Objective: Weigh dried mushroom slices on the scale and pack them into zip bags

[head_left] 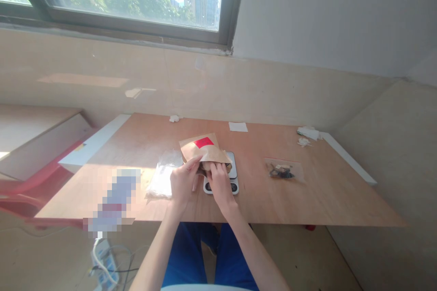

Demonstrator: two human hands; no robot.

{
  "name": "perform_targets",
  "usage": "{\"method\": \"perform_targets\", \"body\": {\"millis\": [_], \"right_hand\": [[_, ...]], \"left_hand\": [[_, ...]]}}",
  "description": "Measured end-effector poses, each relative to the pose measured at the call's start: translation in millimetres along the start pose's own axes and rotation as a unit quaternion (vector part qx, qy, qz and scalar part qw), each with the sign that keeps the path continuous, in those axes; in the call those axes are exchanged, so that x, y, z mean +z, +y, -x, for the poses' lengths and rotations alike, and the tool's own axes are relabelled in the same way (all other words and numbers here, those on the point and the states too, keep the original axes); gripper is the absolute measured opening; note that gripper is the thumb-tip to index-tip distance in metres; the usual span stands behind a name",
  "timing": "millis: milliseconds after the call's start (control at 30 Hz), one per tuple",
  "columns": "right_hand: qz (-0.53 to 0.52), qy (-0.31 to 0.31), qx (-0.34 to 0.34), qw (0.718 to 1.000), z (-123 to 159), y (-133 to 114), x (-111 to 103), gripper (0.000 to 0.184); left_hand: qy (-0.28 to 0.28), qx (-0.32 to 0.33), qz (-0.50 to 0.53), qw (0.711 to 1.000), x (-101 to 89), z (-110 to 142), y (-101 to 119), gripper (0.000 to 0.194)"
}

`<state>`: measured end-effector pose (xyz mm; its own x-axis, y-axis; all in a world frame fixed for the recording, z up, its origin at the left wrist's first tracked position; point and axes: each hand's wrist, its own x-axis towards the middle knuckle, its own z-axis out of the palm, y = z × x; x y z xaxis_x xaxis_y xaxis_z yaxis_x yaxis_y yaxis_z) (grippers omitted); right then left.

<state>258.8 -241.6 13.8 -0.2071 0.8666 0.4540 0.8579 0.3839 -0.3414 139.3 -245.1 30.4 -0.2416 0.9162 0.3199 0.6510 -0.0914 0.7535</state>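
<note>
A brown paper bag [218, 153] with a red label tilts over a small white kitchen scale [233, 170], its open mouth facing me. My left hand [180, 182] grips the left edge of the bag, thumb along the top and fingers below. At the mouth, my right hand [221, 184] has its fingers curled in against the opening. Pale and brownish contents show there, too small to name. What the right fingertips hold, if anything, is hidden. The bag and my right hand cover part of the scale and its display.
A stack of clear plastic bags [160, 179] lies left of the scale. To the right is a zip bag [283, 170] with dark pieces inside. White paper [238, 127] and crumpled tissue [309, 133] lie along the back. A power strip [105, 259] with cables is on the floor.
</note>
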Motion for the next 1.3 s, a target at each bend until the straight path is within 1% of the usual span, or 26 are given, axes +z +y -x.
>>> {"method": "perform_targets", "body": {"millis": [167, 233, 300, 367, 400, 500, 567, 633, 667, 733, 867, 967, 1033, 1067, 1133, 1200, 1300], "right_hand": [[-0.112, 0.048, 0.017, 0.992, 16, 4, -10, 0.031], [-0.173, 0.065, 0.022, 0.983, 19, 6, -17, 0.029], [-0.234, 0.08, 0.043, 0.968, 22, 8, -23, 0.028], [-0.3, 0.095, 0.085, 0.945, 25, 11, -26, 0.027], [-0.339, 0.101, 0.107, 0.929, 26, 13, -27, 0.028], [-0.463, 0.103, 0.156, 0.867, 32, 23, -25, 0.031], [-0.516, 0.1, 0.18, 0.831, 35, 32, -21, 0.033], [-0.535, 0.096, 0.199, 0.816, 36, 41, -14, 0.033], [-0.533, 0.092, 0.203, 0.816, 35, 46, -10, 0.033], [-0.512, 0.076, 0.196, 0.833, 32, 54, 1, 0.033], [-0.427, 0.047, 0.151, 0.89, 18, 63, 20, 0.03], [-0.359, 0.062, 0.11, 0.925, 10, 63, 24, 0.027], [-0.33, 0.079, 0.102, 0.935, 8, 62, 21, 0.027], [-0.324, 0.09, 0.108, 0.935, 8, 62, 18, 0.028], [-0.329, 0.118, 0.143, 0.926, 8, 65, 15, 0.03], [-0.349, 0.152, 0.195, 0.904, 7, 75, 15, 0.034], [-0.361, 0.199, 0.278, 0.867, 2, 100, 20, 0.04]], "left_hand": [[-0.003, -0.003, -0.01, 1.0, 0.8, -1, 2, 0.024], [-0.003, -0.006, -0.019, 1.0, 0.9, -1, 3, 0.024], [-0.001, -0.01, -0.028, 1.0, 0.5, -3, 4, 0.024], [0.0, -0.011, -0.038, 0.999, -0.8, -5, 6, 0.024], [0.001, -0.01, -0.046, 0.999, -1.8, -7, 6, 0.024], [0.016, -0.017, -0.063, 0.998, -6.2, -19, 8, 0.024], [0.031, -0.027, -0.047, 0.998, -9.6, -31, 8, 0.025], [0.044, -0.022, -0.022, 0.999, -12.6, -44, 9, 0.024], [0.05, -0.015, -0.017, 0.999, -13.8, -50, 10, 0.023], [0.061, -0.009, -0.023, 0.998, -15.3, -61, 11, 0.022], [0.066, -0.019, -0.043, 0.997, -15.8, -69, 13, 0.023], [0.064, -0.022, -0.045, 0.997, -16.0, -67, 14, 0.023], [0.062, -0.023, -0.043, 0.997, -16.2, -65, 13, 0.023], [0.062, -0.022, -0.042, 0.997, -16.3, -64, 13, 0.023], [0.061, -0.019, -0.043, 0.997, -16.4, -63, 11, 0.023], [0.062, -0.016, -0.046, 0.997, -16.2, -62, 10, 0.023], [0.063, -0.013, -0.045, 0.997, -15.7, -62, 9, 0.023]]}}
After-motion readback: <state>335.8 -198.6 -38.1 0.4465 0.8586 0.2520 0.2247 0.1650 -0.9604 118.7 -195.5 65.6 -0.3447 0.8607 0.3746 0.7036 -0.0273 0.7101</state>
